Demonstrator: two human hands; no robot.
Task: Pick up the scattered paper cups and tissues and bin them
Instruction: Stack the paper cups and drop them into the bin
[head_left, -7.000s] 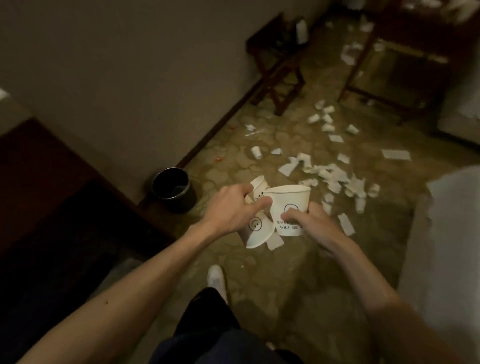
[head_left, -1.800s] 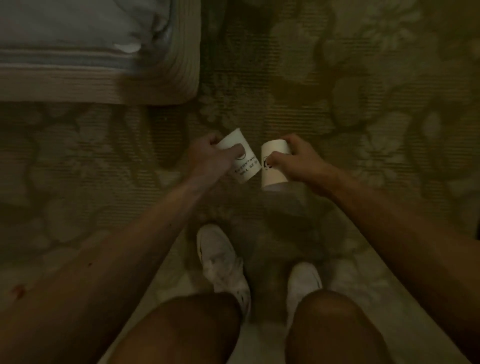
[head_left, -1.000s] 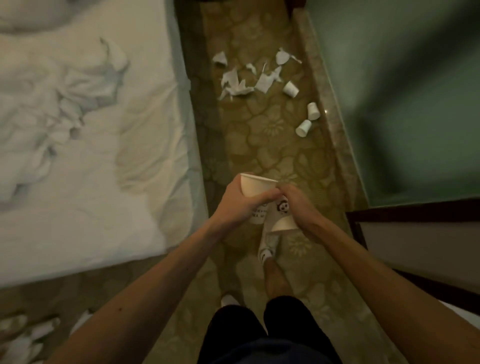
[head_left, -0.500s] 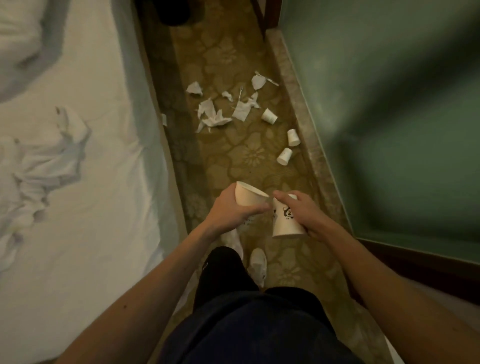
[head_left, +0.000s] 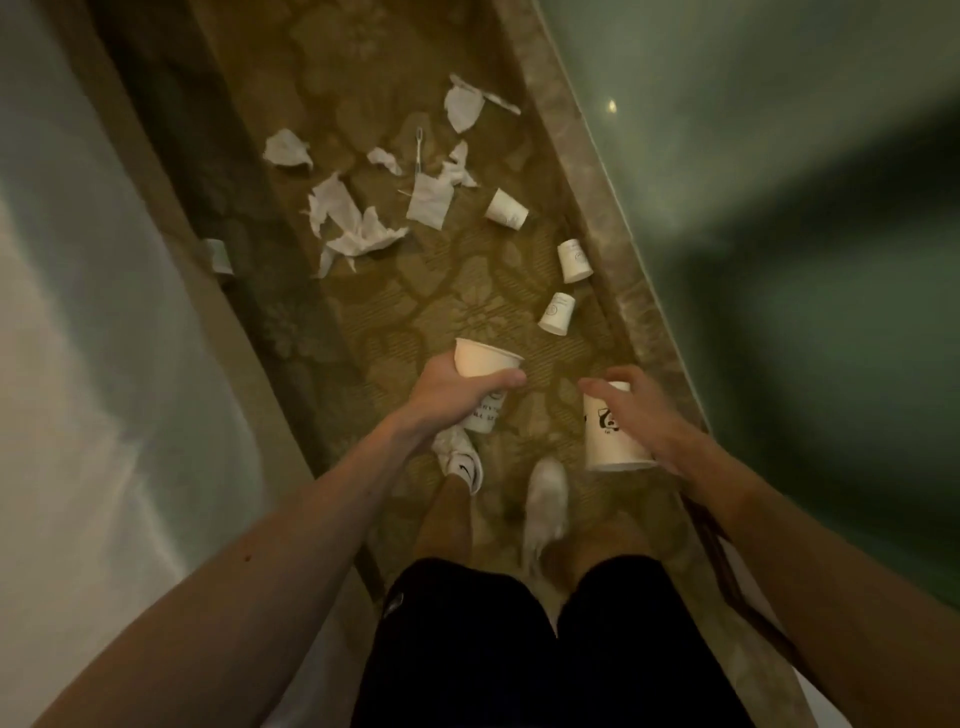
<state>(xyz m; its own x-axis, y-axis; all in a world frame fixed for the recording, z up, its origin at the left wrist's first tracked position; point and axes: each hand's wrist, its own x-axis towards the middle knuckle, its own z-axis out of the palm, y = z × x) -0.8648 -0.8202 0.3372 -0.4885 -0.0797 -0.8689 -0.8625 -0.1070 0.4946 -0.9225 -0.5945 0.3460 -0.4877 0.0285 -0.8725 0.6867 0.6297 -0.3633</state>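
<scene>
Left hand: the left hand (head_left: 457, 392) is wrapped round a plain white paper cup (head_left: 485, 364), mouth up, with the thumb across its front. That is a firm grip.
Right hand: the right hand (head_left: 641, 410) grips a white paper cup with a black panda print (head_left: 610, 436), mouth turned down, fingers curled over its upper end.
Just changed: half a second back the two cups were touching in front of the body. Now the hands have parted and the cups are well apart, and the litter patch sits nearer, so they've come up the aisle.
What it means: both hands are full, so I'd say one cup must nest into the other before anything else gets lifted.
Litter ahead: three small white paper cups (head_left: 557, 313) lie on the patterned brown carpet (head_left: 415, 301), the nearest just beyond the hands. Crumpled white tissues (head_left: 353, 223) are scattered further on with a thin toothbrush-like stick (head_left: 418, 156) among them.
Bin: not in view from here.
Edges: a white-sheeted bed (head_left: 78, 364) runs down the left, and a pale stone kerb (head_left: 597, 171) under the green wall (head_left: 779, 208) down the right. It's a narrow lane.
Open room: there is bare carpet between the white shoes (head_left: 460, 457) and the nearest cup. Two cups sit close by the kerb, so reaching from the bed side looks easier.
</scene>
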